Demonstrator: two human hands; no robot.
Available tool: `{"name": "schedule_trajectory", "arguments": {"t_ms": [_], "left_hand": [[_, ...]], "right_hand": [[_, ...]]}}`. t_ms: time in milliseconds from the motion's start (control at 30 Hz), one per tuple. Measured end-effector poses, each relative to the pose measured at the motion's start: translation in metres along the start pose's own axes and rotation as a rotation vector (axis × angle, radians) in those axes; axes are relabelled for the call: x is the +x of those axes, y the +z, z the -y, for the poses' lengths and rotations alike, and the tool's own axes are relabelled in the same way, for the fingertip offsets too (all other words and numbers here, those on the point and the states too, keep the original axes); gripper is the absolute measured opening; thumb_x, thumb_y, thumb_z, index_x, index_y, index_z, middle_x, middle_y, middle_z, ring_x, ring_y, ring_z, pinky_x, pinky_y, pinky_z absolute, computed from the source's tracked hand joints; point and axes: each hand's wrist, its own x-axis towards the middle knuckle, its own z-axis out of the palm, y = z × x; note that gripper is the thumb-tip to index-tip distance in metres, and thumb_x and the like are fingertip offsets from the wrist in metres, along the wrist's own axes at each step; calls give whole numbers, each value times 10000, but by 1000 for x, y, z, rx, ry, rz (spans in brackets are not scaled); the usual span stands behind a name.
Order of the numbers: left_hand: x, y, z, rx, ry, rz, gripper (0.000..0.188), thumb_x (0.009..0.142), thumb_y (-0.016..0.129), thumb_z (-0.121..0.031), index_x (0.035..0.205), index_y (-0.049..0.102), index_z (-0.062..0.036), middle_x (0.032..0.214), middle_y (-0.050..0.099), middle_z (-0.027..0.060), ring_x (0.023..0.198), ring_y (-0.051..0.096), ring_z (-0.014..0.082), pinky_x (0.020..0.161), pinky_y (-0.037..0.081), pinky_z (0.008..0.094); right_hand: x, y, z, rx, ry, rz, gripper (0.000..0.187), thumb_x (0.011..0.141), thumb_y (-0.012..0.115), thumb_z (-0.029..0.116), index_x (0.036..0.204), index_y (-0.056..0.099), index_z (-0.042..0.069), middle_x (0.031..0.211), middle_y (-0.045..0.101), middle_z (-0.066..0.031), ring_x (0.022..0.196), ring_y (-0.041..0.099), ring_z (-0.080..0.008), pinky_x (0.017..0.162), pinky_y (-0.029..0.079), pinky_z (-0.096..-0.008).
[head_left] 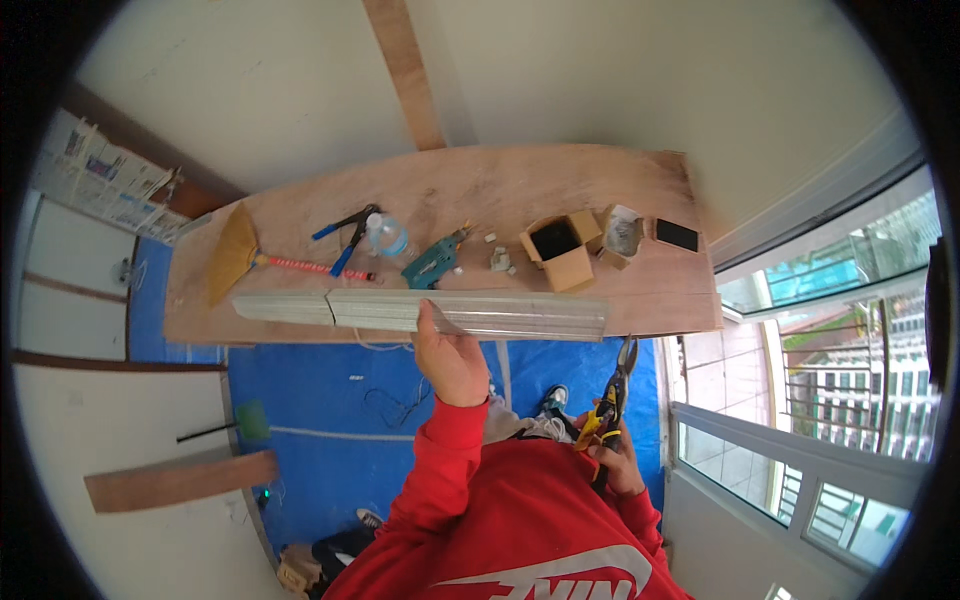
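one wooden bench [650,312] spans the scene under a pale far wall [560,70] — blue sheeting [320,380] spreads below its near side, windows [735,475] stand right. pale strips [480,312] stretch along the near edge, their right end short of the bench's right edge, with wood showing between. the left hand [452,365] grasps them mid-length; the right hand [618,462] is clenched round snips [622,375] — near that right end. farther lie a drill [432,264] and box [570,272].
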Motion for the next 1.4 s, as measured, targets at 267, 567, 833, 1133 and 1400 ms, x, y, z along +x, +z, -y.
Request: {"name": "schedule_trajectory", "arguments": {"t_ms": [267, 567, 833, 1133, 1400], "left_hand": [[-34, -116, 48, 236, 49, -427, 299, 1065, 625, -282, 1274, 518, -97, 1137, 606, 66, 1032, 608, 210, 904, 537, 408], [71, -180, 174, 465, 176, -798, 707, 1041, 553, -589, 1189, 473, 98, 1038, 604, 171, 871, 619, 223, 765, 556, 375], [109, -261, 235, 753, 262, -755, 640, 1099, 495, -477, 1288, 408, 128, 1261, 555, 310, 1079, 602, 291, 951, 512, 388], [110, -268, 252, 840, 156, -718, 686, 1103, 516, -415, 1468, 222, 86, 1452, 414, 321, 1294, 510, 305, 1085, 450, 403], [116, -278, 245, 940, 151, -566, 852, 1051, 610, -463, 1528, 147, 70, 1552, 319, 298, 1380, 449, 310, 1154, 390, 433]], "right_hand": [[7, -70, -8, -95, 195, 142, 730, 787, 701, 84, 1469, 447, 35, 1225, 610, -75, 1123, 583, -190, 984, 476, -330], [47, -83, -46, -557, 218, 128, 859, 813, 713, 134, 1572, 336, -9, 1314, 600, -157, 1254, 557, -264, 1090, 434, -387], [130, -86, -130, -823, 367, 63, 944, 739, 768, 225, 1550, 355, -28, 1313, 623, -265, 1223, 611, -397, 1058, 468, -425], [175, -55, -182, -831, 487, -141, 962, 727, 748, 196, 1551, 334, -76, 1351, 592, -273, 1267, 579, -367, 1086, 447, -408], [192, -65, -184, -826, 518, -109, 971, 701, 676, 148, 1564, 293, -82, 1352, 557, -213, 1225, 551, -311, 1091, 424, -384]]}}
